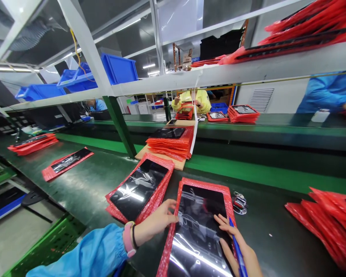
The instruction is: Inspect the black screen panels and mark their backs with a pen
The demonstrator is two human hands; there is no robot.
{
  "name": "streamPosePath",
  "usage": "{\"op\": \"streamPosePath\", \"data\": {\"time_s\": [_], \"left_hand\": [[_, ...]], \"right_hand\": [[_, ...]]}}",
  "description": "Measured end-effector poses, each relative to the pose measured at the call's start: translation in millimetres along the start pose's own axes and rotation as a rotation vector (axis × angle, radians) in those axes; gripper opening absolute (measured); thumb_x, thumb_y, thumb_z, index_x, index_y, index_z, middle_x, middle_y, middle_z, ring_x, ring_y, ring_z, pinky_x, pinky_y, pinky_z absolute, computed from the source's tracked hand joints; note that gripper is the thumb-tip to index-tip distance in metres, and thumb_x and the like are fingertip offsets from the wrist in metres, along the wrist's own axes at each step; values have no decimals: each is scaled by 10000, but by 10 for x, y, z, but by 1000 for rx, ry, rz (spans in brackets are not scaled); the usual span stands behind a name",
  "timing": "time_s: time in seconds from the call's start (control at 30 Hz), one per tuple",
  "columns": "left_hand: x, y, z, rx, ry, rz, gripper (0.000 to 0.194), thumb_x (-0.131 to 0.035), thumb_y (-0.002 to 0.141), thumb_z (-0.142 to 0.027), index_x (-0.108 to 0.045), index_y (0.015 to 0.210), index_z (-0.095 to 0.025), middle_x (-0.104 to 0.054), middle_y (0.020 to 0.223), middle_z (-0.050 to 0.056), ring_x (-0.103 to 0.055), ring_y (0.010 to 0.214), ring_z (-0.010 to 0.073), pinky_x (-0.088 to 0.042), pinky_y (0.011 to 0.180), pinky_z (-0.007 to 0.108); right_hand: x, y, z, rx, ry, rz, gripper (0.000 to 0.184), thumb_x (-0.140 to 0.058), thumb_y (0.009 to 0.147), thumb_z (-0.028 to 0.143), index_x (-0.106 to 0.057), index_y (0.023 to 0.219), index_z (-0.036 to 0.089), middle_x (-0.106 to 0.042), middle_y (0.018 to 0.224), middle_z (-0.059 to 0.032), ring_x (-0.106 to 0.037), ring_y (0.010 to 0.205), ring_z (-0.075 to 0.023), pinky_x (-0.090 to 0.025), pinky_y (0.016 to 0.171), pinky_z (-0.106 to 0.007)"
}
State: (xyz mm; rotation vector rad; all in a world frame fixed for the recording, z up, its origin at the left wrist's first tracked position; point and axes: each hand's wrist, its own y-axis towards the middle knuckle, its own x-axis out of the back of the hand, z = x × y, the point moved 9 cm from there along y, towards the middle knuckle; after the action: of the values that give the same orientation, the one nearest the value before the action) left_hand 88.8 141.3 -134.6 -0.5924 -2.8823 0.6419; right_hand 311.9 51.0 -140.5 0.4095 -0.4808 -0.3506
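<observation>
A black glossy screen panel (202, 227) lies on red bubble wrap (226, 189) in front of me. My left hand (158, 221) touches the panel's left edge, its fingers bent and apart. It wears a pink wristband and a dark band. Over the panel's right side, my right hand (238, 246) has its fingertips on or just above the glass. A blue pen (238, 250) is held in that hand, pointing up and away. Left of the panel, a second black screen panel (140, 188) rests on stacked red bubble wrap.
A stack of red bubble-wrap sleeves (170, 148) stands on a board ahead, and more sleeves (325, 223) lie at right. A small metallic object (240, 203) sits beside the panel. A green post (119, 127) supports a white overhead shelf (219, 79). Co-workers sit across the bench.
</observation>
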Motion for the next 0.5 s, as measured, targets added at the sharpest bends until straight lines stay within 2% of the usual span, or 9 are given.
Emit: {"op": "streamPosePath", "data": {"time_s": [0.1,0.2,0.4,0.5], "left_hand": [[2,48,-31,-26,-15,-11,419,-594,548,-86,-555,958,-163,-543,931,9,-506,813,135,-377,776,266],[-55,83,42,46,-52,32,354,-577,530,-91,-531,875,-156,-533,868,5,-523,790,134,-401,732,272],[-62,112,220,249,-50,88,349,-676,576,-176,-456,846,-194,-547,681,-34,-519,608,131,-425,600,303],[-81,123,153,214,-66,100,346,-734,588,-211,-466,806,-191,-542,633,-51,-495,557,101,-410,591,270]], "right_hand": [[-6,2,19,-1,2,8,142,-557,846,342,-589,971,284,-677,1199,-65,-627,1114,-271,-509,952,-380],[-11,7,40,10,-6,18,147,-540,858,329,-586,988,276,-674,1204,-69,-623,1121,-264,-511,950,-379],[0,15,27,23,-19,8,149,-551,854,349,-585,987,290,-687,1182,-58,-636,1102,-257,-534,916,-343],[4,14,6,24,-14,8,138,-557,849,349,-589,975,299,-696,1167,-41,-640,1094,-255,-535,918,-344]]}}
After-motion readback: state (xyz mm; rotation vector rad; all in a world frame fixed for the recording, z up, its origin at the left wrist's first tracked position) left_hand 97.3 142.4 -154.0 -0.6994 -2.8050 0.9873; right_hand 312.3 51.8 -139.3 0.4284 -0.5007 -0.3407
